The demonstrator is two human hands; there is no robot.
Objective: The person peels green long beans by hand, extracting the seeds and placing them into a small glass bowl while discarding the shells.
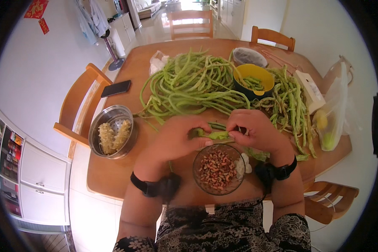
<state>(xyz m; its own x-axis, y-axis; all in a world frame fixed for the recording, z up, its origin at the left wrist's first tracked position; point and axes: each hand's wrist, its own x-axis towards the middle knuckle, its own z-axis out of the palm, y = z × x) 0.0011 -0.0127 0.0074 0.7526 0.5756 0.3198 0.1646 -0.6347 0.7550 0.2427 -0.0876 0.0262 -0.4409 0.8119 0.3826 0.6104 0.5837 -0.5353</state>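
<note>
Between my two hands is a green bean pod (pixel 218 135), held just above the far rim of a glass bowl (pixel 196 176). My left hand (pixel 186 135) pinches its left end between thumb and fingers. The fingertips of my right hand (pixel 250 130) grip the right end. Reddish-brown shelled beans (pixel 217 170) fill much of the bowl below. A large tangled heap of long green beans (pixel 189 85) lies beyond my hands. To the right of it, flattened, partly browned pods (pixel 291 104) form a second pile.
A dark bowl with a yellow inside (pixel 258 74) holds short green pieces. At left stand a metal strainer bowl (pixel 93 141) with corn cobs (pixel 108 138) and a phone (pixel 116 88). A tissue box (pixel 308 91) and a plastic bag (pixel 332 113) sit at right. Chairs surround the wooden table (pixel 107 176).
</note>
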